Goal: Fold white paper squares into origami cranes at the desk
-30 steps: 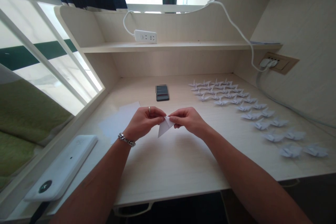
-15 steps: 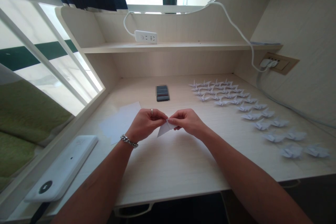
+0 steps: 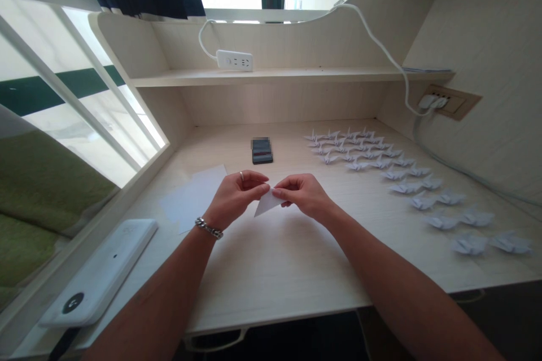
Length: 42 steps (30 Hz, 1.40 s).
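Observation:
A small folded piece of white paper is held above the middle of the desk, one pointed corner hanging toward me. My left hand pinches its upper left side between thumb and fingers; a ring and a chain bracelet are on this arm. My right hand grips the paper's right side, thumb on top and fingers curled beneath. Behind my left hand lie loose sheets of white paper. Rows of folded paper cranes stand on the right of the desk.
A dark flat object, partly blurred, lies beyond my hands. A white device with a round dark spot stands at the left edge. On the shelf sits a power strip; a white cable runs to the wall socket.
My left fingers have shifted slightly upward and loosened a little along the paper's top edge. The paper has risen slightly. My right hand keeps nearly the same hold.

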Each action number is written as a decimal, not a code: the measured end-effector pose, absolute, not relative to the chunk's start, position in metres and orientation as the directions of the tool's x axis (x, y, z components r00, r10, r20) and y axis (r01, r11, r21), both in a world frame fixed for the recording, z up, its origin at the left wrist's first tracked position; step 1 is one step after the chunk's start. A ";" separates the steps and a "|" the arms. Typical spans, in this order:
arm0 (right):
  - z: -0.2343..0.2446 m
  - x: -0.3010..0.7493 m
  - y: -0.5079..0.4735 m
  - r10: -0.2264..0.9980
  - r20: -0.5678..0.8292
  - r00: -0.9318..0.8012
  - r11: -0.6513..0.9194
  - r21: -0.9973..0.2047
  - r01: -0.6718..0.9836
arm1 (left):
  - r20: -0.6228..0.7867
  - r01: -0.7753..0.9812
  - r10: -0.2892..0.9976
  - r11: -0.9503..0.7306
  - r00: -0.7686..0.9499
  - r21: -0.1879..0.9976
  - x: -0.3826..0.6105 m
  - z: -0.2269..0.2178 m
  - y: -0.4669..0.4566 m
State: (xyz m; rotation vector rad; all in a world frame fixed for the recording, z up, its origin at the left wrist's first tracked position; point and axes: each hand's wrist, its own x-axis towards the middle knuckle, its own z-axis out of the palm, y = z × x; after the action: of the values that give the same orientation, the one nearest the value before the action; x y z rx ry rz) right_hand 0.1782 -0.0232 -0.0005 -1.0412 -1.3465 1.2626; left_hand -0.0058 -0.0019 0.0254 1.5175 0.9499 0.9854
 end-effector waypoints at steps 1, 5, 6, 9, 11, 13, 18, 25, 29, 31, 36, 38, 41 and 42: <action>-0.001 0.178 -0.023 0.983 0.100 -0.156 0.097 -0.995 -0.028 | 0.114 0.091 0.930 -0.155 0.350 0.984 -0.005 0.024 -0.002; -0.003 0.177 -0.022 0.983 0.092 -0.161 0.093 -0.996 0.001 | 0.107 0.086 0.938 -0.142 0.329 0.986 -0.002 0.022 -0.002; -0.004 0.177 -0.022 0.983 0.089 -0.164 0.091 -0.996 0.005 | 0.097 0.074 0.942 -0.127 0.321 0.989 -0.001 0.022 -0.002; -0.004 0.178 -0.021 0.981 0.087 -0.172 0.090 -0.996 0.010 | 0.074 0.036 0.951 -0.089 0.301 0.995 -0.001 0.021 -0.001; -0.004 0.178 -0.021 0.980 0.091 -0.175 0.094 -0.996 0.009 | 0.066 0.017 0.955 -0.074 0.288 0.997 -0.001 0.022 -0.002; -0.004 0.178 -0.022 0.980 0.096 -0.175 0.098 -0.995 0.004 | 0.054 0.014 0.959 -0.060 0.278 0.998 -0.001 0.022 -0.002; -0.003 0.177 -0.022 0.981 0.108 -0.159 0.108 -0.994 -0.009 | 0.031 0.011 0.964 -0.036 0.263 0.999 0.000 0.023 -0.003; -0.006 0.176 -0.021 0.987 0.107 -0.119 0.103 -0.994 -0.034 | 0.054 0.006 0.964 -0.057 0.259 0.998 0.000 0.021 -0.003; -0.005 0.174 -0.022 0.988 0.108 -0.106 0.105 -0.994 -0.034 | 0.051 0.009 0.968 -0.055 0.247 0.998 0.000 0.022 -0.003; -0.004 0.174 -0.023 0.988 0.114 -0.104 0.110 -0.993 -0.038 | 0.053 -0.015 0.969 -0.051 0.243 0.999 0.000 0.022 -0.003; -0.001 0.174 -0.023 0.987 0.146 -0.071 0.140 -0.987 -0.075 | 0.060 -0.131 0.957 -0.023 0.283 0.991 -0.002 0.022 -0.003; -0.001 0.174 -0.023 0.986 0.156 -0.064 0.151 -0.986 -0.075 | 0.056 -0.123 0.951 -0.019 0.304 0.992 -0.003 0.022 -0.003; -0.002 0.174 -0.023 0.983 0.165 -0.083 0.159 -0.985 -0.072 | 0.073 -0.062 0.955 -0.057 0.288 0.996 -0.001 0.022 -0.004; -0.003 0.174 -0.023 0.982 0.163 -0.090 0.157 -0.985 -0.072 | 0.085 -0.048 0.958 -0.075 0.274 0.996 0.000 0.021 -0.005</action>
State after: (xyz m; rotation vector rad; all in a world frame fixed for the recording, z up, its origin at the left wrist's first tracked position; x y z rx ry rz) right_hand 0.1740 -0.0232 -0.0027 -0.9956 -1.3022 1.1877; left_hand 0.0004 -0.0046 0.0214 1.3599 0.9352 1.0744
